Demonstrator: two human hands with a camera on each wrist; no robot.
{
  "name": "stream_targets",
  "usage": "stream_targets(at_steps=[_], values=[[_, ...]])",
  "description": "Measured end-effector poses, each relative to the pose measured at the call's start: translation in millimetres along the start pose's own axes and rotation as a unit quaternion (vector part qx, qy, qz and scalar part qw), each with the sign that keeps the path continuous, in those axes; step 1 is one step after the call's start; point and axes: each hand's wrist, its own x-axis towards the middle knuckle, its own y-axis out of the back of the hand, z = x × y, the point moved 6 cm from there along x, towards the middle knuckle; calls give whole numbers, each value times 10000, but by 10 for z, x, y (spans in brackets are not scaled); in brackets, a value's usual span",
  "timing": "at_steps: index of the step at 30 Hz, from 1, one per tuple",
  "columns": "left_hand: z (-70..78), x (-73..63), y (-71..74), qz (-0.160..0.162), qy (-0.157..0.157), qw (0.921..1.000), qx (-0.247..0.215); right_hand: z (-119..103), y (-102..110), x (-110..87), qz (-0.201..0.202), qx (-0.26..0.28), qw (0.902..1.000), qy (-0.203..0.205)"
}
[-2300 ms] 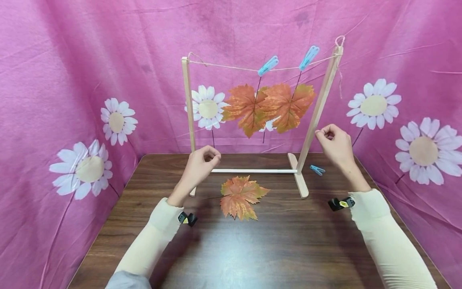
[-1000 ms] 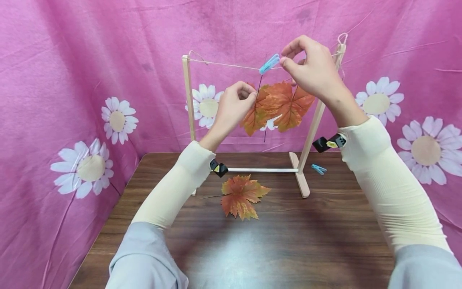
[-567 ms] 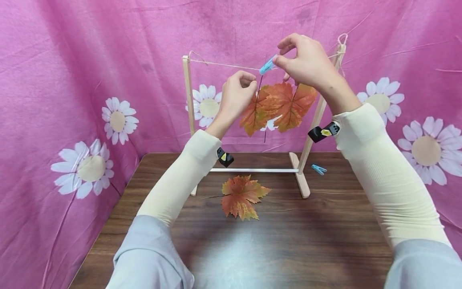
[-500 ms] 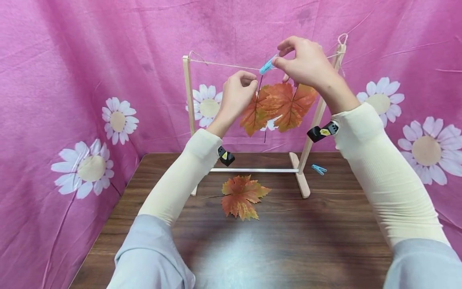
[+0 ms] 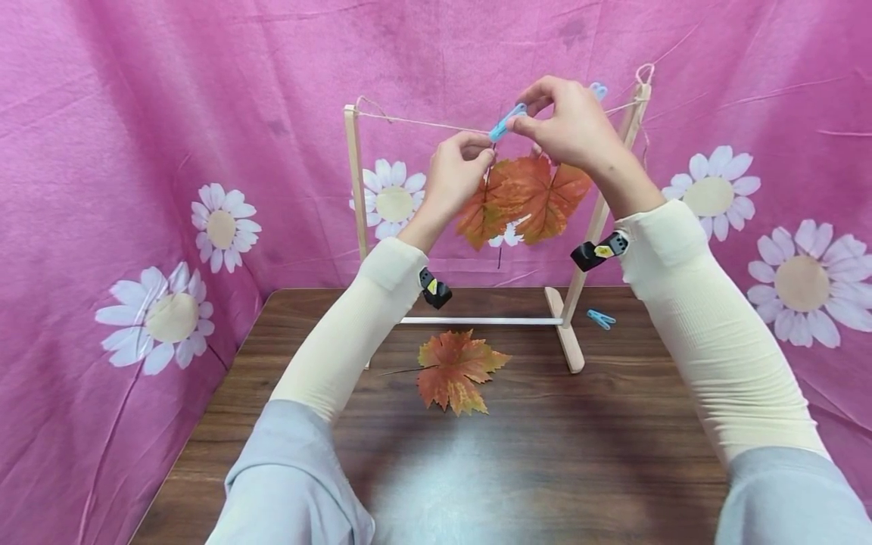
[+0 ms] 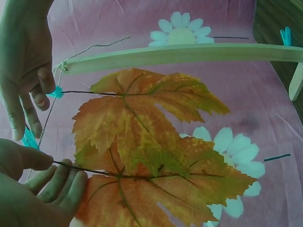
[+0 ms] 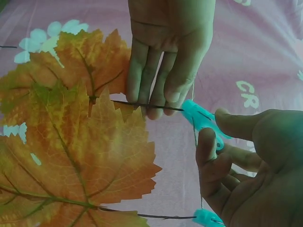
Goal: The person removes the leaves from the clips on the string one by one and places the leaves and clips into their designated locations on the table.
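Two orange artificial maple leaves hang by dark stems from a string [image 5: 422, 123]. My left hand [image 5: 453, 174] pinches the stem [image 7: 158, 106] of the left leaf [image 5: 478, 219], just below its blue clothespin [image 5: 502, 127]. My right hand [image 5: 575, 125] holds this clothespin's handle ends between thumb and fingers, as the right wrist view shows; its nose is at the string and stem. The right leaf [image 5: 550, 198] overlaps the left one. Its own clothespin [image 5: 599, 91] is mostly hidden behind my right hand; in the left wrist view that clothespin [image 6: 56, 92] grips string and stem.
The string spans two wooden posts [image 5: 356, 182], joined low down by a white rod [image 5: 484, 321]. A third leaf [image 5: 456, 371] lies on the wooden table [image 5: 545, 454] before the rod. Another blue clothespin [image 5: 602, 319] lies right of the stand. Pink flowered cloth [image 5: 286, 91] hangs behind.
Both hands have risen from beside the stand to the left hanging leaf. The left hand has come onto its stem and the right hand has taken hold of its clothespin.
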Motion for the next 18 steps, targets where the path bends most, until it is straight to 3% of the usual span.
stream_targets(at_steps=[18], values=[[28,26,-17,171,-30,9998,-14,19,13,-14,333,590,9977,6]])
